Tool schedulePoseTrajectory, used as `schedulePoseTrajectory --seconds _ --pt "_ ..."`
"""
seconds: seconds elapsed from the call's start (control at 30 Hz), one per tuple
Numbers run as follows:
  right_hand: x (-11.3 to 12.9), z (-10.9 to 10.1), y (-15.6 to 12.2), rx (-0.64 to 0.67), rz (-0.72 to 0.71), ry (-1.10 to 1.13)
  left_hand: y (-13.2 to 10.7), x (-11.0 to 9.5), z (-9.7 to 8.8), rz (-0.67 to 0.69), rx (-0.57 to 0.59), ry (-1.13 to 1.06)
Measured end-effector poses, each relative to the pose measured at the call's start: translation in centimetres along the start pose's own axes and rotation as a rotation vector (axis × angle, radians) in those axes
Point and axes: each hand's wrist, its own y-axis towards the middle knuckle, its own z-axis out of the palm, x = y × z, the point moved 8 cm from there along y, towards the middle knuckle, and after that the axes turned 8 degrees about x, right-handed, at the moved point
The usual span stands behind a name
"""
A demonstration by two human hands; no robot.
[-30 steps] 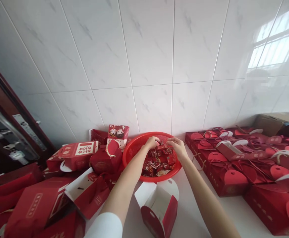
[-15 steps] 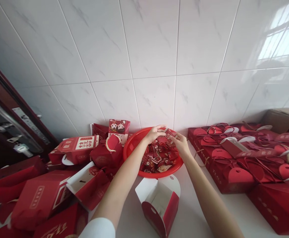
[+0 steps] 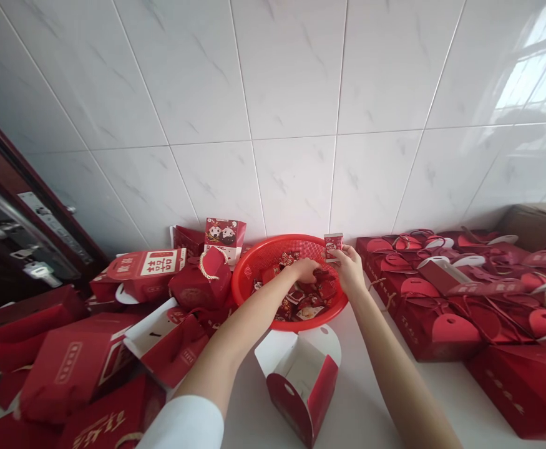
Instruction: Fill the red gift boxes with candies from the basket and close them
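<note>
My right hand [image 3: 350, 268] pinches a small red printed packet [image 3: 333, 243] upright over the right rim of the red plastic basket [image 3: 242, 274]. Inside that basket my left hand [image 3: 306, 270] reaches down among red wrapped candies [image 3: 296, 293]; its fingers curl at a dark red piece, and I cannot make out whether it is gripped. Just in front of the basket stands an open red gift box [image 3: 322, 390], white inside, its flaps spread apart. From above, the box shows a bare white bottom.
Red gift boxes [image 3: 73, 368] lie heaped on the left, some tipped. Rows of closed red boxes with cord handles [image 3: 434, 324] fill the right side. A cardboard box [image 3: 541, 224] sits at the back right, and a tiled wall [image 3: 291, 181] rises behind.
My right hand has lifted the small packet up and slightly right. My left hand has moved down into the basket among the candies. The view has shifted slightly.
</note>
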Motion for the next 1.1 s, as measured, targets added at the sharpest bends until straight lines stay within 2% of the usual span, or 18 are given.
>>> schedulePoseTrajectory --seconds 0.1,0.17,0.3,0.43,0.63,0.83,0.97,1.1 --pt "0.0 0.2 0.0 0.015 0.009 0.008 -0.5 1.5 -0.6 -0.055 0.056 -0.173" --pt "0.0 0.3 0.0 0.027 0.015 0.005 -1.1 2.4 -1.2 -0.078 0.050 -0.292" --pt "0.1 0.4 0.1 0.036 0.015 -0.016 -2.0 2.9 -2.8 -0.038 -0.023 -0.506" --pt "0.2 0.4 0.2 0.046 0.007 -0.019 -2.3 3.0 -4.0 -0.002 -0.120 -0.628" --pt "0.0 0.2 0.3 0.023 0.006 0.014 -2.0 4.1 -4.6 -0.009 -0.245 -0.668" --pt "-0.1 0.3 0.4 0.043 0.020 0.019 -2.3 5.8 -4.4 -0.092 -0.307 -0.556" --pt "0.0 0.4 0.3 0.058 0.016 0.001 -2.3 4.5 -4.3 -0.045 -0.307 -0.461" --pt "0.0 0.3 0.3 0.045 0.009 0.003 -1.2 0.8 -1.9 0.076 -0.123 -0.404"
